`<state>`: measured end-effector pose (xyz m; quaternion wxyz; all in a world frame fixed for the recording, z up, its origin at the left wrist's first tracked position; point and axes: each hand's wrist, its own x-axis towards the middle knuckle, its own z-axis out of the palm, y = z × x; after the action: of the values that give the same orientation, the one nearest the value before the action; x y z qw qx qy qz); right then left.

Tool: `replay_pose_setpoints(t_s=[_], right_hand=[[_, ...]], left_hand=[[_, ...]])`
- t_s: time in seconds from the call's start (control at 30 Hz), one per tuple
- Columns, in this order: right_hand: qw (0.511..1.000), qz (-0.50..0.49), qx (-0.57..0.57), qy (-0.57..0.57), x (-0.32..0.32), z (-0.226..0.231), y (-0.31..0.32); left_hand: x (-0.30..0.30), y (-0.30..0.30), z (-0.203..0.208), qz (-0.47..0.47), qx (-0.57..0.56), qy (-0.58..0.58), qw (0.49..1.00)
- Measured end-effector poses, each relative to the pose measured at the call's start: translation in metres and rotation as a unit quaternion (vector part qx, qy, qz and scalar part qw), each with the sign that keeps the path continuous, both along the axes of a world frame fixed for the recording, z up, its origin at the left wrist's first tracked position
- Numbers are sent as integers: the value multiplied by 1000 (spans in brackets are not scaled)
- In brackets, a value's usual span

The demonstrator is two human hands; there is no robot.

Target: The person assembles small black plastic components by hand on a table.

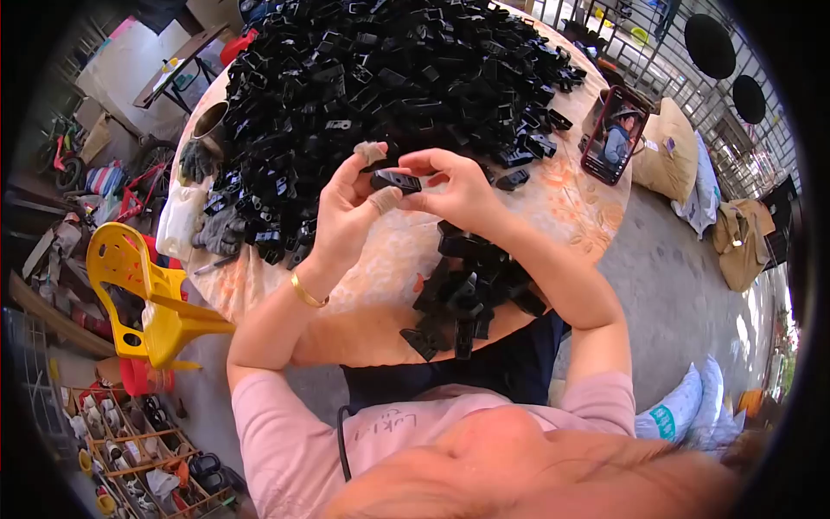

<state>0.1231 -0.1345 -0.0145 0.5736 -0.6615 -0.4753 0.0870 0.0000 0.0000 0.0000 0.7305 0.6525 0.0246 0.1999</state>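
The premises appear to be a household space used as an informal hand-work shop. Domestic evidence: a round table with a flowered cloth (588, 203), a yellow plastic chair (177, 322) at left, a shoe rack (151, 464) near left, a bicycle (130, 206) far left. Work evidence: a large heap of black plastic parts (389, 73) across the table's far side, and filled sacks (673, 156) at right. The hard grey floor (670, 290) runs toward a barred metal grille (661, 65) far right; whether room or covered yard cannot be determined.

Glossy plastic parts (380, 82) pile on the smooth tablecloth (575, 208), with a shiny metal bangle (305, 295) above its near part, a smooth plastic chair (186, 322) to its left, and matt floor (657, 268) and a rough-looking sack (674, 151) to its right.
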Motion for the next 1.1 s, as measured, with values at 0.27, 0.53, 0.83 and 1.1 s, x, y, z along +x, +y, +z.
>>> replay_pose_setpoints(t_s=[0.27,0.53,0.83,1.1], right_hand=[[986,1,-111,-122,55,-10,-9],[891,-94,-190,-401,33,-21,7],[957,-25,-104,-270,32,-23,-3],[990,-28,-56,-130,17,-9,1]], left_hand=[[-12,-27,-1,-126,440,81,886],[20,18,-24,78,606,-40,791],[4,24,7,10,590,7,807],[-19,62,27,137,650,83,743]])
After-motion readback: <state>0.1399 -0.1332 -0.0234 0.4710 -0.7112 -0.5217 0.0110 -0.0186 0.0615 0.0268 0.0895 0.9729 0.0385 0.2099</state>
